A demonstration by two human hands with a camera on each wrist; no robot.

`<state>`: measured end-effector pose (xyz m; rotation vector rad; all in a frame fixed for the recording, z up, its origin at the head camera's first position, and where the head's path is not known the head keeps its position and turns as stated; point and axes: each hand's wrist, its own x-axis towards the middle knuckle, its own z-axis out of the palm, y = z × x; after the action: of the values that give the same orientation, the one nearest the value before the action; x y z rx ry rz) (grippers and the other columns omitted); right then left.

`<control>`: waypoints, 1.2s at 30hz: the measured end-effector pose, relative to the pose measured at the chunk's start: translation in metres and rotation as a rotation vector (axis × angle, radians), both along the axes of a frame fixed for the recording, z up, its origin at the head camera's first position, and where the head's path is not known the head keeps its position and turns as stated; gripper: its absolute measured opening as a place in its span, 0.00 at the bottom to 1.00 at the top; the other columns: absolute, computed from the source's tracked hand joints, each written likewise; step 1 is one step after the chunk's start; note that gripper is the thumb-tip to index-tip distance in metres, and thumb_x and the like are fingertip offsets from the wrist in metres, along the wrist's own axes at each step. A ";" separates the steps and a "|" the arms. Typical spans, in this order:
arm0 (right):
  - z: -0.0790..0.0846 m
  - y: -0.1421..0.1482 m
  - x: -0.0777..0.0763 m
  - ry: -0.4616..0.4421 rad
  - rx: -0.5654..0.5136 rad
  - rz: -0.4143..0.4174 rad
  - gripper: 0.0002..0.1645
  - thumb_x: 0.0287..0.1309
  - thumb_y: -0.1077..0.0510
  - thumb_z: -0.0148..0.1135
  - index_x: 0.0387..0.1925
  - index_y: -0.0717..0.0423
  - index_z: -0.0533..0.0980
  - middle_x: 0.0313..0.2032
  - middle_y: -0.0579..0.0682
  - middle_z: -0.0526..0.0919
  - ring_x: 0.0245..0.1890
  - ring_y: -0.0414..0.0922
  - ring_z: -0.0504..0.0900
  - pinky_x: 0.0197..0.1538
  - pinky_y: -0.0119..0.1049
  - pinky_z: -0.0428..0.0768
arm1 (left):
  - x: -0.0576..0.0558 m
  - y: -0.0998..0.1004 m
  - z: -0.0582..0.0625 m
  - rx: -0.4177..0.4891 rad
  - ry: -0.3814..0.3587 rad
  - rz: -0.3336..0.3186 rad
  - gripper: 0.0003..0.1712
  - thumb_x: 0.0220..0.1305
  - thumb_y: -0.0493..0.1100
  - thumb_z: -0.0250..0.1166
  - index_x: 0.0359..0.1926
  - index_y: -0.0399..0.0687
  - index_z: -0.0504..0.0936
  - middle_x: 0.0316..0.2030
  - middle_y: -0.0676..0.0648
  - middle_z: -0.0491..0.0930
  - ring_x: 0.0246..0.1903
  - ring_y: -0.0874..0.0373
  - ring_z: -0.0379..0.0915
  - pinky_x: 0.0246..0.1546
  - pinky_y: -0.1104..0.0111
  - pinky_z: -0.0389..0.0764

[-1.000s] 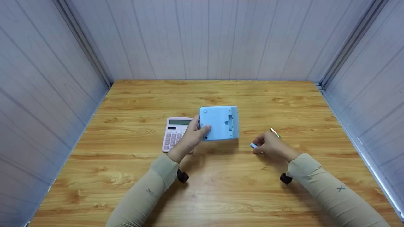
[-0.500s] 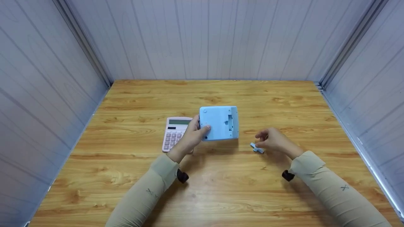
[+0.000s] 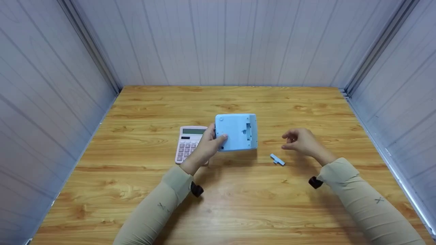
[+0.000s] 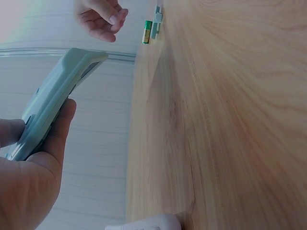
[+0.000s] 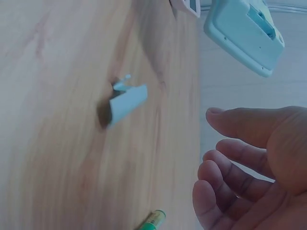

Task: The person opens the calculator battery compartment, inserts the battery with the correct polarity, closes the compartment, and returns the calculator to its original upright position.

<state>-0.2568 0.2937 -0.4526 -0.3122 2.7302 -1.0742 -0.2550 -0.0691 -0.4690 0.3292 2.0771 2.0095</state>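
My left hand (image 3: pixel 203 147) grips a light blue calculator (image 3: pixel 235 132) by its left edge, thumb on its back. The calculator is raised over the table, back towards the head camera, with an uncovered battery slot (image 3: pixel 249 132) near its right side. My right hand (image 3: pixel 303 142) hovers to the right, fingers loosely bent and holding nothing. Below and left of that hand, a small light blue battery cover (image 3: pixel 277 159) lies on the table. A green and gold battery (image 4: pixel 147 32) lies near the cover in the left wrist view; in the head view it is hidden.
A pink calculator (image 3: pixel 186 149) lies face up on the wooden table (image 3: pixel 238 211), partly covered by my left hand and wrist. Pale panelled walls (image 3: pixel 224 44) enclose the table at the back and both sides.
My right hand has let go of the light blue cover, leaving it on the table, and has moved up and to the right. The left hand and blue calculator have hardly moved.
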 end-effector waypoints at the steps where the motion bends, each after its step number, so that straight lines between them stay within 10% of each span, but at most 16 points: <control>1: 0.001 0.001 0.000 0.001 0.004 -0.008 0.23 0.67 0.63 0.75 0.58 0.73 0.81 0.36 0.52 0.85 0.35 0.41 0.79 0.36 0.28 0.78 | 0.000 0.000 0.000 0.003 0.002 -0.002 0.34 0.85 0.38 0.55 0.84 0.44 0.56 0.78 0.39 0.70 0.77 0.43 0.71 0.74 0.48 0.78; 36: -0.009 0.037 -0.011 0.009 0.037 -0.152 0.27 0.69 0.57 0.74 0.60 0.71 0.79 0.40 0.54 0.83 0.37 0.45 0.78 0.34 0.32 0.78 | 0.001 0.001 -0.004 0.032 0.007 -0.011 0.33 0.85 0.37 0.54 0.83 0.45 0.57 0.78 0.39 0.70 0.75 0.44 0.72 0.73 0.50 0.79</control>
<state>-0.2675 0.3303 -0.4618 -0.1058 2.8166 -1.0596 -0.2543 -0.0682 -0.4726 0.3529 2.0450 2.0397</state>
